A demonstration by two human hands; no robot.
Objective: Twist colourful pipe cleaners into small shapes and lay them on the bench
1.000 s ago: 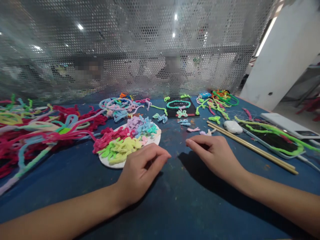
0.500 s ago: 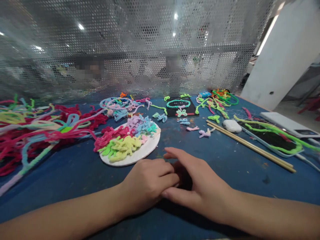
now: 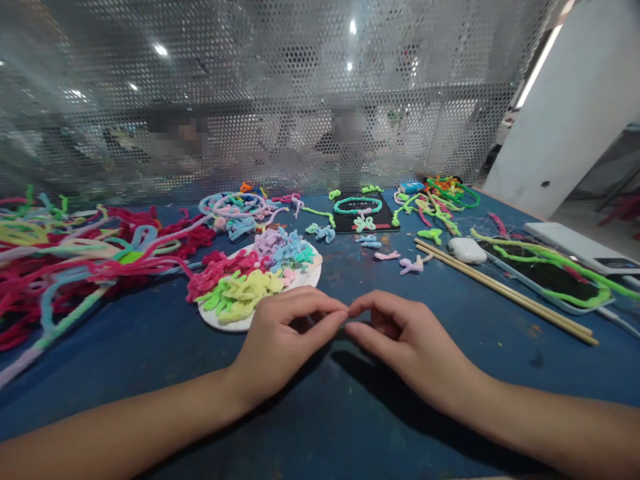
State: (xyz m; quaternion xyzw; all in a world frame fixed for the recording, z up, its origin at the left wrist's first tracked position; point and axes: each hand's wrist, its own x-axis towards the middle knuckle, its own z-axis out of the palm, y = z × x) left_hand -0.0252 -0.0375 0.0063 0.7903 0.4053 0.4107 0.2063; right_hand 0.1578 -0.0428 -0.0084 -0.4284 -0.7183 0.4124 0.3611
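Note:
My left hand (image 3: 285,347) is closed in a pinch, thumb and forefinger pressed together; anything between them is too small or hidden to make out. My right hand (image 3: 417,347) meets it fingertip to fingertip, its fingers curled and the thumb close under the forefinger, with any held thing likewise hidden. Just behind my left hand, a white round plate (image 3: 225,325) bears piles of short fuzzy pipe cleaner pieces (image 3: 250,290) in yellow, green, pink, lilac and blue. Past my right hand lie small twisted pieces, one lilac (image 3: 411,266) and one blue (image 3: 369,241).
Long pipe cleaners (image 3: 125,257) heap at left. Two wooden sticks (image 3: 505,290), a white earphone case (image 3: 467,251), a phone (image 3: 545,273) and a white power bank (image 3: 575,243) lie at right. A dark timer screen (image 3: 385,219) stands before the perforated metal panel (image 3: 280,93).
My hands were overlapped, the right cupped against the left. They have drawn apart slightly and now meet only at the fingertips.

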